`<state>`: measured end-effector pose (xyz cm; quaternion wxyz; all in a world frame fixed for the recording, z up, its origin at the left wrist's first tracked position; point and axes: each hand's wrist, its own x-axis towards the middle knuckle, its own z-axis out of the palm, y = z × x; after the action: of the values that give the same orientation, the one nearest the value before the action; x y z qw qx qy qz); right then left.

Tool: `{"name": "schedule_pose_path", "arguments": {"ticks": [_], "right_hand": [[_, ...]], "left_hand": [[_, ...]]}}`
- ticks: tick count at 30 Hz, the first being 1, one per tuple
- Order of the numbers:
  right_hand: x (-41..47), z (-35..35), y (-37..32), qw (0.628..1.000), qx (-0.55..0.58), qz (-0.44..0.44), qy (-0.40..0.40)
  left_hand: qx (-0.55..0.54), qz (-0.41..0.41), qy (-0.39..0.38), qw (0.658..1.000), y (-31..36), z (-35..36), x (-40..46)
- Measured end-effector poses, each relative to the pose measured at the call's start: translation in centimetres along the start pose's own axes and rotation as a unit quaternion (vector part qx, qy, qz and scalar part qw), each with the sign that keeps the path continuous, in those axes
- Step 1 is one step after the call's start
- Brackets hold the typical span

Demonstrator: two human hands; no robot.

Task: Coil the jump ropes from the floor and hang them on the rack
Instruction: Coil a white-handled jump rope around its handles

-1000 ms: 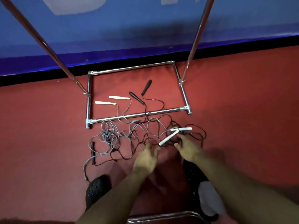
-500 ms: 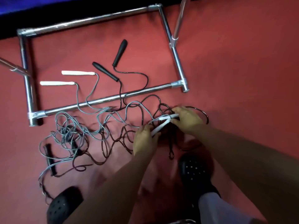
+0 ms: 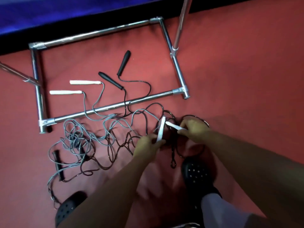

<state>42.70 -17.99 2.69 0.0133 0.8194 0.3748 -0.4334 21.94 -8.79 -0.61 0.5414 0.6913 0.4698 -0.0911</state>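
L hand [image 3: 148, 143] pinches one white handle [image 3: 160, 130], long axis toward rack base [image 3: 115, 105]; R hand [image 3: 194, 129] grips 2nd white handle [image 3: 175, 127], tip toward L. Cord tangle [image 3: 92, 137] sprawls left of both hands, just below base bar; L hand nearer for coiling.

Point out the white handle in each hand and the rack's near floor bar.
Left hand's white handle [image 3: 160, 129], head view, mid-shaft.
Right hand's white handle [image 3: 173, 127], head view, exposed shaft.
Rack's near floor bar [image 3: 148, 97], head view, bare metal.
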Motion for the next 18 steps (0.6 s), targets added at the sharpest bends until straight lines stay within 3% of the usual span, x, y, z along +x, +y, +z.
{"name": "schedule_pose_path", "arguments": {"ticks": [2,7,13,18], "right_hand": [[-2.2,-0.9,-1.4,1.0,0.026,0.009,-0.01],[-9.5,-3.5,-7.0,0.96,0.279,0.019,0.015],[-18.5,-9.8,-14.7,0.916,0.387,-0.061,0.081],[-25.8,-13.0,-22.1,0.877,0.447,-0.167,0.046]], "left_hand": [[-0.101,-0.018,0.001,0.995,2.1,-1.4,-1.9],[-0.305,-0.029,0.01,0.952,9.1,-6.4,-8.4],[-0.344,0.043,0.058,0.936,15.3,-14.2,-17.6],[-0.353,0.144,0.05,0.923,19.7,-18.8,-26.6]]}}
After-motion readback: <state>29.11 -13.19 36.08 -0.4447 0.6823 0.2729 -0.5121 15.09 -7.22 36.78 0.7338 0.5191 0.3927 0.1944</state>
